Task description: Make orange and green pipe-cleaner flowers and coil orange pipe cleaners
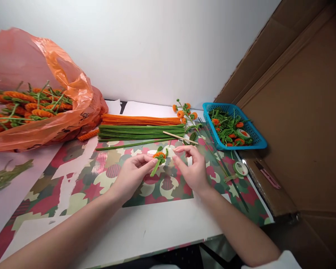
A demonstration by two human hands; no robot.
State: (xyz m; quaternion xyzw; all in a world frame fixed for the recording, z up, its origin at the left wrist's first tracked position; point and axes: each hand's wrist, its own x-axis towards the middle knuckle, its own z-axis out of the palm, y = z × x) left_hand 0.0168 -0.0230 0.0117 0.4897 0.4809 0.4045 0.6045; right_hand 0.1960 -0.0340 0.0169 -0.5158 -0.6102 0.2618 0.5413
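Observation:
A small pipe-cleaner flower [159, 156], orange in the middle with green strips curling out, sits between the thumb and fingers of my left hand [135, 168]. Just to its right hovers my right hand [194, 164], fingers curved and thumb apart from the forefinger, with nothing visible between them. Beyond both hands lie a bundle of green pipe cleaners [137, 132] and a bundle of orange pipe cleaners [140, 119]. A thin wooden stick [180, 138] rests across the green bundle's right end.
An orange plastic bag [81, 93] full of orange-green coils stands at the left. At the right are a blue basket [235, 148] of green and orange pieces, a roll of green tape [240, 169], a pink-handled cutter [269, 178] and a flower stem [194, 116].

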